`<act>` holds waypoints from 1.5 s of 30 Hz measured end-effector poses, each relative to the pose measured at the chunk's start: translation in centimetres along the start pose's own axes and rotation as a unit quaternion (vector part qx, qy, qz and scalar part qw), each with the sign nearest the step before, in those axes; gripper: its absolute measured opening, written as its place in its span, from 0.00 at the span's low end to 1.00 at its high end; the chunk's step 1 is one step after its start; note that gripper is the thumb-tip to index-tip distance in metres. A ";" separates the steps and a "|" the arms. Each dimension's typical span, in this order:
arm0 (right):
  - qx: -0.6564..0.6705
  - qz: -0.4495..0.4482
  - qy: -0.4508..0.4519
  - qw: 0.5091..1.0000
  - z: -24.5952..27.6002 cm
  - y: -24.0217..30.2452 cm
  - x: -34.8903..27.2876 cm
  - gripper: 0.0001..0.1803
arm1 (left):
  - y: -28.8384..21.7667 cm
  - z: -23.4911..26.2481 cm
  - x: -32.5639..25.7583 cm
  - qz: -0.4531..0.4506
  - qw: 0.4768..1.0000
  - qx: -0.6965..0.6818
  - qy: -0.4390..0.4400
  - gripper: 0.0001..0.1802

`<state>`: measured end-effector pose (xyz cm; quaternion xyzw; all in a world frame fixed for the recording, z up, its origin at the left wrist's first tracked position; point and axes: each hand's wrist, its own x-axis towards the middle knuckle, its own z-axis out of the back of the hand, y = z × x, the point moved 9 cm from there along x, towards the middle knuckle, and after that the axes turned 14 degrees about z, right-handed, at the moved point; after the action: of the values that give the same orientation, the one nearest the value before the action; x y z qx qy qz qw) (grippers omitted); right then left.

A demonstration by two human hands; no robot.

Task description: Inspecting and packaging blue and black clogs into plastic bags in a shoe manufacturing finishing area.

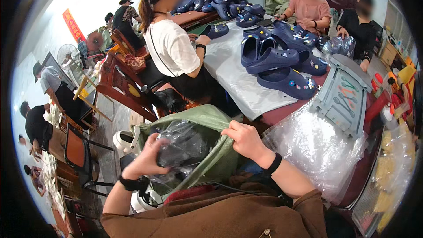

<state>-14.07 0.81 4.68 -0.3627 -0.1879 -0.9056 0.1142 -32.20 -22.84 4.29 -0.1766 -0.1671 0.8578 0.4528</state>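
My left hand (147, 156) is curled shut around a clear plastic bag holding a dark clog (178, 147), which lies just to the right of that hand's fingers, inside the mouth of a green woven sack (207, 119). My right hand (246, 141) is closed in a pinch on the sack's upper rim, the fingers folded over the cloth edge; the bagged clog sits to the left of and slightly below this hand. Both wrists carry a black band.

To the right of my right hand, near but not touching it, a heap of clear plastic bags (317, 145) rests on the table (238, 79). Just above that heap stands a grey plastic stool (346, 92), tipped on its side against the bags. Farther up from my right hand, well apart, a group of navy clogs (282, 61) with small coloured charms lies on the table's pale cover, and a larger pile of the same clogs (229, 2) sits at the table's far end.

Up and left of my right hand, a person in a white shirt (174, 46) sits at the table's edge on a red wooden chair (121, 83). Across the table, two more people, one in a pink top (310, 11) and one in black (359, 28), are seated with their hands at the table. Well to the left of my left hand, a standing fan (66, 55) is visible beside other people.
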 end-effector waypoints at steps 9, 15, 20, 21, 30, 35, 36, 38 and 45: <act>0.167 0.029 -0.022 0.985 -1.4 1.0 -0.9 0.09 | 2.5 -9.8 10.0 -0.026 0.996 0.089 -0.010 0.65; 0.202 0.039 -0.006 0.979 -2.6 2.5 -1.9 0.02 | 5.6 -11.5 11.4 0.058 0.986 0.148 0.057 0.74; 0.133 -0.049 0.100 0.985 -0.8 3.7 -3.6 0.11 | 2.4 -8.7 9.8 0.039 0.958 0.269 0.089 0.68; 0.124 -0.034 0.078 0.989 1.1 4.7 -3.9 0.11 | 0.9 -8.2 9.3 0.025 0.936 0.331 0.121 0.60; -0.079 -0.175 0.064 0.979 15.8 6.3 -11.8 0.28 | -27.8 1.6 4.1 -0.287 0.933 0.210 0.051 0.25; -0.224 -0.329 0.043 0.916 20.4 4.3 -19.6 0.29 | -40.4 2.5 1.6 -0.464 0.879 0.104 0.046 0.34; -0.228 -0.330 0.046 0.915 20.5 4.1 -20.8 0.29 | -42.0 2.7 1.6 -0.477 0.874 0.060 0.066 0.35; -0.235 -0.407 0.073 0.880 20.2 2.8 -24.3 0.31 | -44.5 2.7 2.6 -0.490 0.868 0.016 0.081 0.35; -0.234 -0.470 0.064 0.848 18.6 1.4 -29.3 0.27 | -47.2 1.3 21.0 -0.368 0.873 -0.319 -0.004 0.30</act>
<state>18.62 9.44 -3.08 -0.1880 -0.1107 -0.8893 -0.4019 -9.93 19.73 23.31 -0.2337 -0.4862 0.5301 0.6542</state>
